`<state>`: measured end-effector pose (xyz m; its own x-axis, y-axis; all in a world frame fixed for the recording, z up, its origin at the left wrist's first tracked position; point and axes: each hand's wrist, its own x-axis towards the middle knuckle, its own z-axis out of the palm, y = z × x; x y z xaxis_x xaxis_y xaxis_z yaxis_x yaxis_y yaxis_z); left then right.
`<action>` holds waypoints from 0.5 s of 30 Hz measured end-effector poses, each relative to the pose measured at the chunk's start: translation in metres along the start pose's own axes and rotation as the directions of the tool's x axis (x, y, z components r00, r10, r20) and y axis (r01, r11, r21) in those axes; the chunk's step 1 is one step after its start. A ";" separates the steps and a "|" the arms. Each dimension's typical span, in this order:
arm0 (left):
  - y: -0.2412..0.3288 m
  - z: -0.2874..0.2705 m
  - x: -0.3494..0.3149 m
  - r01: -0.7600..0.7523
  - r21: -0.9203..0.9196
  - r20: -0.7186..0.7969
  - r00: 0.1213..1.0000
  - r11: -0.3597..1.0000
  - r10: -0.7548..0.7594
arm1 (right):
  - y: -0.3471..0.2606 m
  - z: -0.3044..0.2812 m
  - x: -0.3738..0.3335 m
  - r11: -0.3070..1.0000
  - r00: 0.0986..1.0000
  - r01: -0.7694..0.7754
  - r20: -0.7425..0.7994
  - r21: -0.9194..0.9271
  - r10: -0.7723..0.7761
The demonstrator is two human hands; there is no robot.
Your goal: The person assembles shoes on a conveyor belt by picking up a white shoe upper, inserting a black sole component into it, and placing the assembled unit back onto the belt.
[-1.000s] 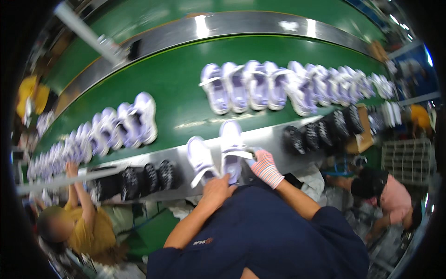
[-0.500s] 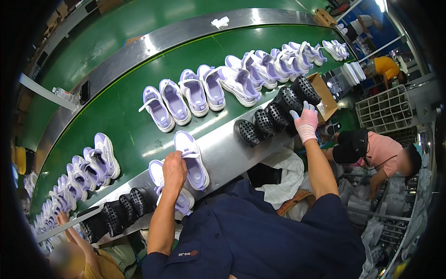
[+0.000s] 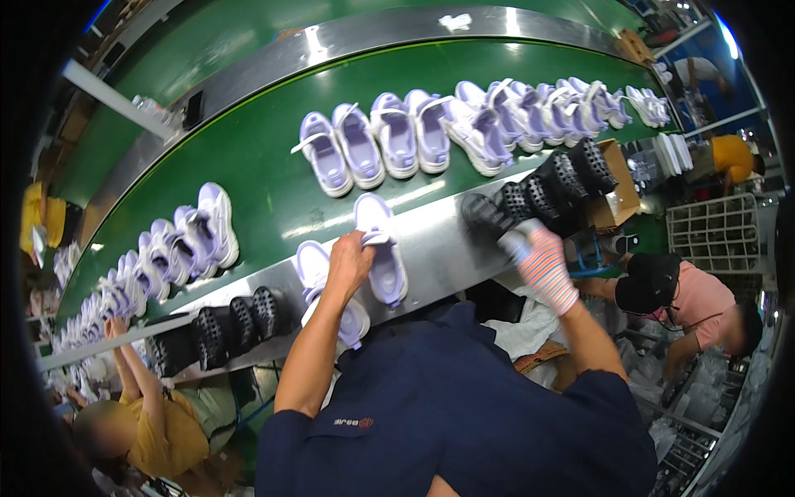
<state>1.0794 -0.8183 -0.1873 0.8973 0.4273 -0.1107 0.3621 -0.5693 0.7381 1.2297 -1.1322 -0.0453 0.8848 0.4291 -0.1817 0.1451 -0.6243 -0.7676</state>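
Note:
My bare left hand (image 3: 352,261) is closed on the strap at the opening of a white and lavender sneaker (image 3: 387,269), which rests on the metal ledge. Partly behind my left forearm lies a second such sneaker (image 3: 313,267). My right hand (image 3: 542,267), in a striped knit glove, has its fingers closed on the near end of a black perforated shoe-shaped form (image 3: 484,215). Hand and form are both smeared by motion. Several more black forms (image 3: 542,195) stand in a row beside it.
Several white and lavender sneakers (image 3: 397,137) line the green belt (image 3: 273,224); another group (image 3: 217,225) stands at left. More black forms (image 3: 240,321) sit on the metal ledge (image 3: 435,248) at left. A cardboard box (image 3: 613,199) is at right. Co-workers (image 3: 170,427) are on both sides.
The view has shifted. My right hand has moved from the middle of the row of black forms to the nearest one, which now tilts and blurs. My left hand stays on the sneaker's strap.

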 end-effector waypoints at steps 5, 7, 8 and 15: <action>0.007 -0.011 0.012 -0.020 -0.025 0.128 0.992 0.999 0.023 | -0.002 0.106 -0.038 0.964 0.954 0.128 0.293 -0.232 -0.057; 0.012 -0.004 0.015 -0.027 -0.011 0.189 0.982 1.000 0.028 | -0.009 0.122 -0.030 0.922 0.965 0.133 0.259 -0.364 -0.037; 0.019 0.001 0.013 -0.036 -0.017 0.228 0.973 0.999 0.039 | -0.006 0.131 -0.024 0.906 0.973 0.148 0.224 -0.396 -0.061; 0.027 0.033 0.016 -0.215 0.061 0.130 0.970 0.975 0.206 | 0.001 0.198 0.000 0.750 0.966 0.246 0.219 -0.614 -0.137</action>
<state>1.1121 -0.8504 -0.1910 0.9776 0.2064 -0.0418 0.1757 -0.6895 0.7026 1.1425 -1.0039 -0.1681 0.7378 0.6432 -0.2048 0.5982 -0.7635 -0.2433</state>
